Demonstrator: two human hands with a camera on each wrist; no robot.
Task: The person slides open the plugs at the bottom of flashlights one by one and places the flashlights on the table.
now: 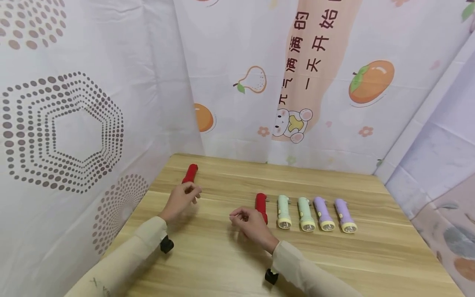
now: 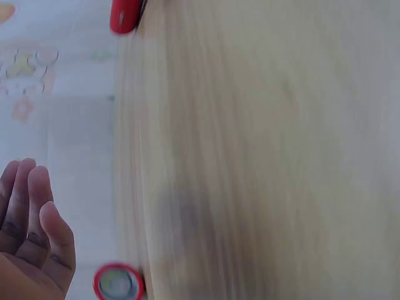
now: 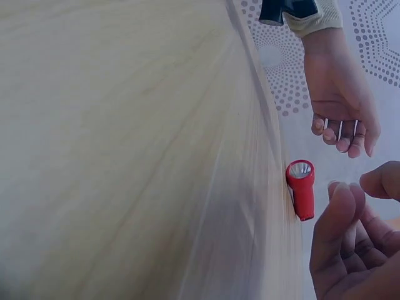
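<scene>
My left hand (image 1: pixel 181 201) hovers over the left part of the table, fingers loosely bent and holding nothing. Just beyond it lies a red flashlight (image 1: pixel 190 173), its near end hidden by the hand. My right hand (image 1: pixel 254 227) is held above the middle of the table, its fingers loosely curled round nothing. It partly covers a second red flashlight (image 1: pixel 261 202). In the right wrist view, a red flashlight (image 3: pixel 303 194) lies near the right hand (image 3: pixel 356 256), with a gap between them. Relaxed fingers of the left hand (image 2: pixel 37 244) show in its own wrist view.
Right of the second red flashlight, two mint-green flashlights (image 1: pixel 283 210) and two purple flashlights (image 1: pixel 323 212) lie in a row, lenses facing the near side. Printed curtains (image 1: pixel 230 111) border the wooden table (image 1: pixel 208 255) at the back and sides.
</scene>
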